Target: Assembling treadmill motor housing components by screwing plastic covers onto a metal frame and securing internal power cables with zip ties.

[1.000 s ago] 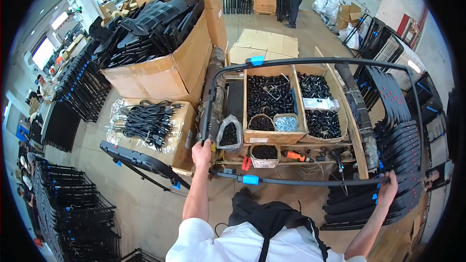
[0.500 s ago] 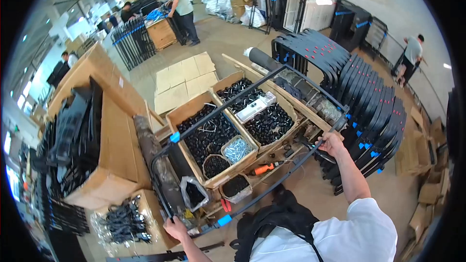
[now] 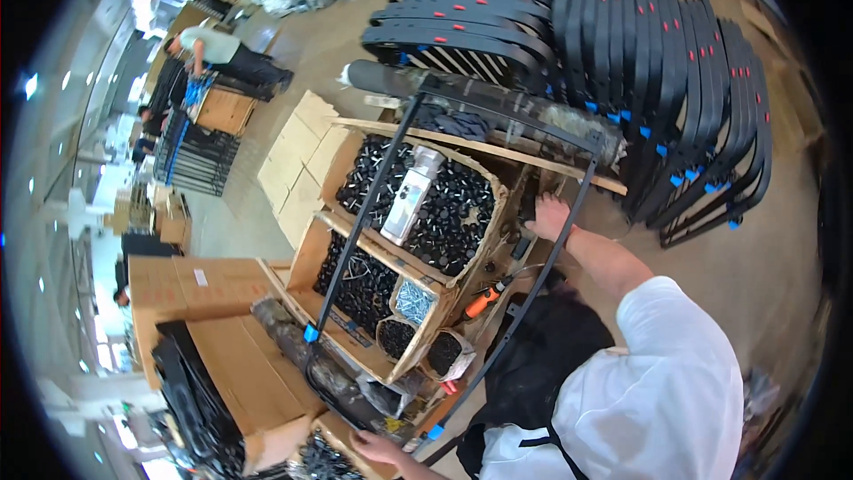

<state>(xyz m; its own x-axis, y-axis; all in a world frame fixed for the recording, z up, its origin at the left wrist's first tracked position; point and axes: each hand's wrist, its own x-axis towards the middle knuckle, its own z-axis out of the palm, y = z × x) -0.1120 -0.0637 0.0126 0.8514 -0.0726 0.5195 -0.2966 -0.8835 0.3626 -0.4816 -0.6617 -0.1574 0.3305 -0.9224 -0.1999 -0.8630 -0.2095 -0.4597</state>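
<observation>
A dark rectangular metal frame with blue clips at its near corners lies slanted across the bench, over the parts boxes. At the frame's near-left corner, my left hand is closed on the tube, its fingertips partly hidden. My right hand is off the frame, reaching past its right-hand bar with fingers apart, over small dark items on the bench ledge. Close to it on that ledge lies an orange-and-black power screwdriver. Beneath the frame, a cardboard box holds black plastic parts and a clear-lidded container.
Small tubs of silver screws and black bits stand at the bench's near side. Padded rolls lie along both bench ends. Racked black curved frames stand at the right. A large carton is at left; a person works beyond.
My right hand has let go of the frame's right corner and moved onto the bench ledge. The view has turned to the right, and the left hand stays at the frame's near-left end.
</observation>
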